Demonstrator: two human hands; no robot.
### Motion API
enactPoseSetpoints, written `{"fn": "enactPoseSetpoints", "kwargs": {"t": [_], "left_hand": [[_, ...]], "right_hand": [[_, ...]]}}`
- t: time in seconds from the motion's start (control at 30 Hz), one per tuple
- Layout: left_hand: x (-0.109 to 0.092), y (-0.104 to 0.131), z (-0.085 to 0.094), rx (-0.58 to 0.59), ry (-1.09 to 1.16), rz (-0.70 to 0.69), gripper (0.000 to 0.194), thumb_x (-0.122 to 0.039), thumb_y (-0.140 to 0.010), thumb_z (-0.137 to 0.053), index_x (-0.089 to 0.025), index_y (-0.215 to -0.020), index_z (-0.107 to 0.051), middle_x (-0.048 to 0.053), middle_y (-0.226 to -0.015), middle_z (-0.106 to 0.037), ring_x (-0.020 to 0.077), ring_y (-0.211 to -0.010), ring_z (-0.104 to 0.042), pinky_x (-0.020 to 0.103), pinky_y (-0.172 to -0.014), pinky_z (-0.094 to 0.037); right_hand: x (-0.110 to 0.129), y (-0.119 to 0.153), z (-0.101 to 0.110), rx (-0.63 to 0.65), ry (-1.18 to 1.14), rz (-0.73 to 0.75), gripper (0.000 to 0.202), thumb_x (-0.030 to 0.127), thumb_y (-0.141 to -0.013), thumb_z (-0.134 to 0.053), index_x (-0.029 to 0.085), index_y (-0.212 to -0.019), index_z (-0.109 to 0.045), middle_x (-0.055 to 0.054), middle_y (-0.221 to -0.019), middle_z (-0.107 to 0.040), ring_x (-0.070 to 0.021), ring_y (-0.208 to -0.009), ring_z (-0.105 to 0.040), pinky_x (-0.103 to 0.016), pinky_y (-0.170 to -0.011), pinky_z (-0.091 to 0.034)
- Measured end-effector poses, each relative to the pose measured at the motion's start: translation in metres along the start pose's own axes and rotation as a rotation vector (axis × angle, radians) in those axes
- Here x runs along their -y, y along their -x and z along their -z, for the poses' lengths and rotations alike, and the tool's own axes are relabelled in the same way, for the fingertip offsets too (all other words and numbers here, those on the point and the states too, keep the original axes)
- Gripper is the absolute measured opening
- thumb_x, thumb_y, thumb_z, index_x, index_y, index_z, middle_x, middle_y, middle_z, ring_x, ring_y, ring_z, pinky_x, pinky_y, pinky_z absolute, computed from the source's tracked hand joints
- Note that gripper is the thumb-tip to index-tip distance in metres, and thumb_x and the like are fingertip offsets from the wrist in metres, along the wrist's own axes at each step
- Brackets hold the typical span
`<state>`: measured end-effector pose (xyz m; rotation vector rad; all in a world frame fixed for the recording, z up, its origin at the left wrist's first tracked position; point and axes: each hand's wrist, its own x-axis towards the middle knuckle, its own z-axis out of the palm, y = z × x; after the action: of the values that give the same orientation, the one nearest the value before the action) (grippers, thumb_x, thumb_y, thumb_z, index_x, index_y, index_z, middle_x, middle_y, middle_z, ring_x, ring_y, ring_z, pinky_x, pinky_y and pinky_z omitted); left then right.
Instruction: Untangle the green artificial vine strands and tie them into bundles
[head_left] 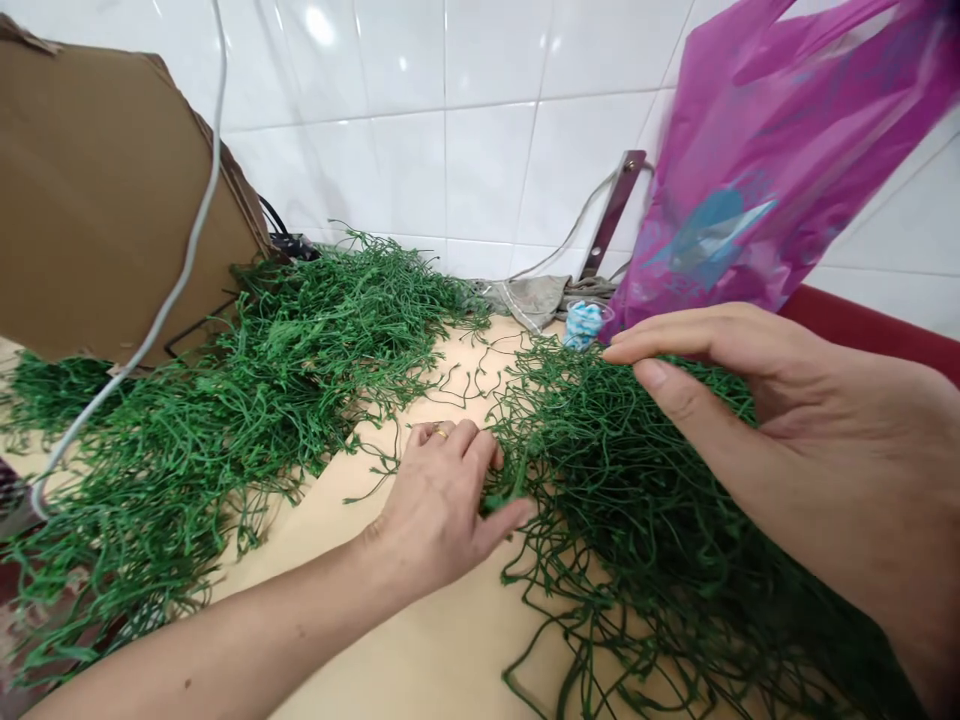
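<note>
My left hand (442, 500), a ring on one finger, rests low over the table with its fingers curled around a few thin green stems (514, 485). Its thumb sticks out to the right beside them. To the right spreads a large tangled pile of green stems (637, 470), with small knobby tips. Raised above that pile, my right hand (780, 410) holds its thumb and fingertips close together in a pinch. Whatever lies between those fingertips is too small or hidden to make out.
A second heap of green stems (300, 350) covers the left side, beside a cardboard box (112, 190) and a hanging white cable (199, 230). At the back right stand a pink plastic bag (720, 180), a metal bracket (611, 215) and a small cup with blue-and-white contents (583, 325). White tiles line the wall.
</note>
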<state>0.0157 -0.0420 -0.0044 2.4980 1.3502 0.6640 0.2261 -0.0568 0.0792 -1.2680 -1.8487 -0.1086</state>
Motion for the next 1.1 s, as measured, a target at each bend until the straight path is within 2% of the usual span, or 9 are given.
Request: {"fn": "enactPoseSetpoints", "kwargs": {"t": [0.07,0.17,0.3,0.47,0.7,0.83,0.97,1.03,1.1], "left_hand": [[0.003,-0.003,0.001,-0.051,0.059,-0.012,0.018,-0.037,-0.092,-0.058,-0.021,-0.084,-0.055,0.002,-0.075,-0.059,0.021,-0.071,-0.052,0.041,-0.082,-0.034],[0.009,-0.008,0.011,-0.175,0.275,-0.021,0.015,-0.032,-0.096,-0.053,-0.021,-0.086,-0.057,0.001,-0.076,-0.06,0.019,-0.073,-0.052,0.035,-0.076,-0.036],[0.012,-0.011,0.022,-0.266,0.618,0.041,0.027,-0.039,-0.1,-0.047,-0.019,-0.083,-0.057,-0.001,-0.075,-0.054,0.0155,-0.072,-0.05,0.028,-0.068,-0.038],[0.008,-0.012,0.017,-0.277,1.034,0.094,0.037,-0.053,-0.093,-0.057,-0.018,-0.083,-0.059,-0.002,-0.072,-0.049,0.0129,-0.067,-0.045,0.025,-0.065,-0.038],[0.016,-0.011,0.0,-0.293,1.202,0.147,0.049,-0.064,-0.083,-0.065,-0.015,-0.075,-0.065,-0.003,-0.063,-0.045,0.0109,-0.057,-0.032,0.024,-0.052,-0.026],[0.023,-0.017,-0.012,-0.36,1.31,0.238,0.05,-0.064,-0.075,-0.074,-0.015,-0.069,-0.063,-0.002,-0.063,-0.048,0.0094,-0.056,-0.035,0.022,-0.05,-0.028],[0.034,-0.026,-0.021,-0.464,1.447,0.384,0.046,-0.06,-0.078,-0.072,-0.016,-0.071,-0.059,-0.005,-0.059,-0.046,0.0073,-0.049,-0.033,0.019,-0.048,-0.032],[0.039,-0.029,-0.021,-0.499,1.521,0.454,0.043,-0.057,-0.083,-0.068,-0.017,-0.072,-0.057,-0.007,-0.055,-0.041,0.0064,-0.046,-0.031,0.018,-0.048,-0.034],[0.043,-0.031,-0.019,-0.514,1.596,0.506,0.039,-0.052,-0.088,-0.065,-0.016,-0.074,-0.056,-0.007,-0.055,-0.041,0.0058,-0.044,-0.032,0.017,-0.048,-0.037]], "right_hand": [[0.006,-0.001,0.005,0.048,-0.037,-0.008,0.017,0.017,-0.091,-0.06,0.03,-0.098,-0.069,0.001,-0.1,-0.074,-0.0205,-0.094,-0.069,-0.035,-0.091,-0.053],[0.011,-0.002,0.009,0.104,-0.063,-0.001,0.017,0.019,-0.091,-0.055,0.027,-0.093,-0.07,-0.001,-0.098,-0.074,-0.0203,-0.091,-0.069,-0.034,-0.09,-0.053],[0.007,-0.003,0.005,0.16,-0.064,0.043,0.016,0.026,-0.091,-0.054,0.024,-0.093,-0.07,-0.002,-0.099,-0.074,-0.0206,-0.091,-0.068,-0.036,-0.09,-0.052],[0.006,-0.001,-0.003,0.241,-0.141,0.034,0.017,0.031,-0.093,-0.055,0.022,-0.087,-0.069,-0.003,-0.096,-0.073,-0.0209,-0.094,-0.067,-0.035,-0.089,-0.05],[0.004,0.003,-0.012,0.347,-0.187,0.028,0.014,0.027,-0.093,-0.054,0.021,-0.089,-0.067,-0.003,-0.096,-0.071,-0.0191,-0.094,-0.064,-0.033,-0.088,-0.046],[0.014,0.012,-0.027,0.427,-0.25,0.038,0.014,0.02,-0.094,-0.054,0.019,-0.09,-0.067,-0.002,-0.093,-0.07,-0.0164,-0.089,-0.063,-0.029,-0.084,-0.046],[0.037,0.039,-0.052,0.728,-0.213,0.191,0.015,0.013,-0.093,-0.056,0.017,-0.087,-0.069,-0.003,-0.09,-0.067,-0.0163,-0.083,-0.061,-0.03,-0.078,-0.046],[0.045,0.055,-0.066,0.792,-0.098,0.283,0.009,0.019,-0.092,-0.064,0.017,-0.096,-0.071,-0.008,-0.104,-0.067,-0.0227,-0.097,-0.06,-0.037,-0.085,-0.047],[0.046,0.068,-0.08,0.753,0.022,0.346,0.022,0.029,-0.092,-0.065,0.016,-0.11,-0.069,-0.013,-0.123,-0.063,-0.0309,-0.115,-0.054,-0.045,-0.093,-0.044]]}}
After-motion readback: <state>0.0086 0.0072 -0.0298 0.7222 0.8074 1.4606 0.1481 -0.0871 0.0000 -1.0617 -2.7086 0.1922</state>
